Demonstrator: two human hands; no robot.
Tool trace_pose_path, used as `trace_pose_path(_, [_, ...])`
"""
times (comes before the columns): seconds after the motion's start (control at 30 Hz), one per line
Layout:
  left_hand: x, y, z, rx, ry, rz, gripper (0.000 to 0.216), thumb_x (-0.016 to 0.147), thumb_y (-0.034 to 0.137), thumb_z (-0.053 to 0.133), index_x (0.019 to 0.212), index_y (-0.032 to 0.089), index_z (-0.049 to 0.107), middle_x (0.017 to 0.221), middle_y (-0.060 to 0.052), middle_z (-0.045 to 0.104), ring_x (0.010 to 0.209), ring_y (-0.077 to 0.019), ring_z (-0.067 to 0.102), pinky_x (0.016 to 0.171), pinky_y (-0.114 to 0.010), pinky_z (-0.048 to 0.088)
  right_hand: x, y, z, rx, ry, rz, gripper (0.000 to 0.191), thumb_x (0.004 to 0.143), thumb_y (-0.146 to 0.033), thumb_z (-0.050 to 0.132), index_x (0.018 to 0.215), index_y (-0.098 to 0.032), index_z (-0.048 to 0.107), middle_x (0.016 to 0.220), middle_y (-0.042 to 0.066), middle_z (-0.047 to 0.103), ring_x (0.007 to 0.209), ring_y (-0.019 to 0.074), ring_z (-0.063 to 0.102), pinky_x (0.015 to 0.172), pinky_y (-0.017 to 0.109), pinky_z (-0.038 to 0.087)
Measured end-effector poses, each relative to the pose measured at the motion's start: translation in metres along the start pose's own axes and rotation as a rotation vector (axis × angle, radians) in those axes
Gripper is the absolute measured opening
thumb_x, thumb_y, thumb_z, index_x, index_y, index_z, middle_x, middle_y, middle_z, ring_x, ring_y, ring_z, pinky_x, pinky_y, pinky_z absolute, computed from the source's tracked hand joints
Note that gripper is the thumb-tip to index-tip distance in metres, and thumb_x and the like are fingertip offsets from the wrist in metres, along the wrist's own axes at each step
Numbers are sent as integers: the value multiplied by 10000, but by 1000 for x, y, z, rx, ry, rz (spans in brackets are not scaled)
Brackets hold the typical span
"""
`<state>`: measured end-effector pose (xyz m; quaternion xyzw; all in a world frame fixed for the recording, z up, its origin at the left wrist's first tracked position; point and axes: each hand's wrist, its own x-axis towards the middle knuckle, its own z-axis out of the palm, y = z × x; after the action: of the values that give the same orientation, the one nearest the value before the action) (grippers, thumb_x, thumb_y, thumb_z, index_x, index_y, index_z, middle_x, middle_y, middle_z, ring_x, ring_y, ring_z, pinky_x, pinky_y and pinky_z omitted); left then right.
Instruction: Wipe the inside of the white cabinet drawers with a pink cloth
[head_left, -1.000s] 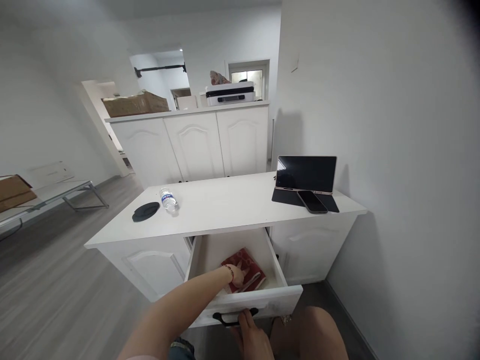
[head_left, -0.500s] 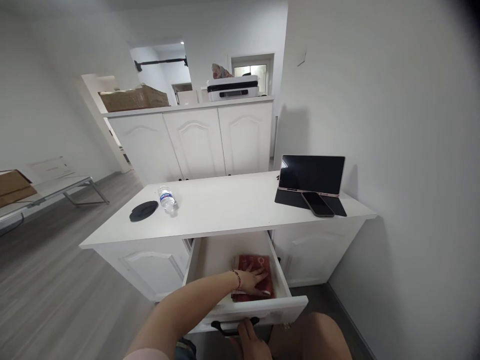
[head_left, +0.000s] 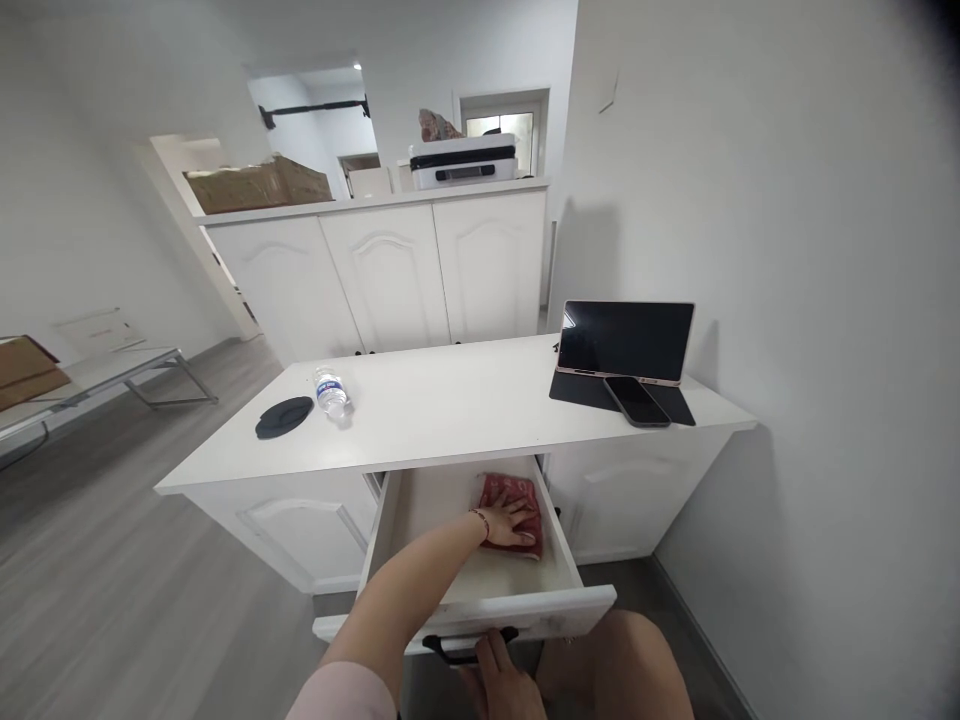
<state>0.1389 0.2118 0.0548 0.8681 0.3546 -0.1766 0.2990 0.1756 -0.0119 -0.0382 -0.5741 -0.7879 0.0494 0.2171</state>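
Note:
Inside the pulled-out white drawer [head_left: 420, 500] lies a folded red cloth with a pale pattern [head_left: 516, 490], near the drawer's right side. My left hand [head_left: 506, 525], a bracelet at its wrist, rests palm down on the cloth with the fingers spread. Part of the cloth is hidden beneath it. Low at the drawer front, my right hand [head_left: 506, 685] has its fingers hooked over the right part of the black drawer handle [head_left: 450, 652]. Its thumb side is mostly out of sight.
On the white countertop [head_left: 442, 400] are a plastic bottle [head_left: 331, 392], a black round flat piece [head_left: 284, 417], a tablet on a stand [head_left: 628, 340] and a phone [head_left: 636, 401]. A wall [head_left: 810, 350] stands to the right. My bare knee [head_left: 637, 660] is just below the drawer.
The red cloth and my left hand on it have moved deeper into the drawer and slightly right. My right hand stays at the handle.

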Motion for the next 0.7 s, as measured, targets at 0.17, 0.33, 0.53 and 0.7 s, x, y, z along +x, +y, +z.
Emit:
trace_pose_path(0.17, [15, -17, -9, 5, 81, -81, 1008, 626, 777, 481, 1468, 335, 145, 1576, 16, 34, 1398, -402, -108, 1034, -711, -2, -1, -5, -7, 8, 49, 42, 213, 906, -354, 440, 985, -241, 602, 1068, 92, 690, 518, 169, 664, 397, 233, 503])
trace_pose_path(0.33, [28, -25, -13, -54, 190, -181, 950, 681, 742, 430, 1472, 318, 118, 1577, -2, 22, 1398, -374, -136, 1045, -665, -75, -1, -4, -5, -25, 30, 32, 201, 896, -355, 466, 986, -246, 608, 1066, 87, 693, 539, 177, 674, 405, 239, 520])
trace_pose_path(0.53, [30, -43, -10, -64, 236, -220, 906, 716, 675, 433, 1474, 298, 111, 1576, -19, 0, 1398, -376, -132, 1026, -672, -96, -2, -1, 1, -113, -8, -13, 198, 885, -360, 491, 984, -230, 602, 1068, 81, 693, 524, 175, 669, 402, 245, 518])
trace_pose_path(0.7, [11, -73, -7, -36, 207, -310, 944, 692, 758, 364, 1475, 313, 81, 1575, -3, -19, 1403, -359, -140, 1041, -683, -43, -1, 1, -1, -86, -6, -47, 213, 909, -376, 448, 980, -225, 581, 1057, 76, 690, 514, 152, 660, 383, 217, 477])
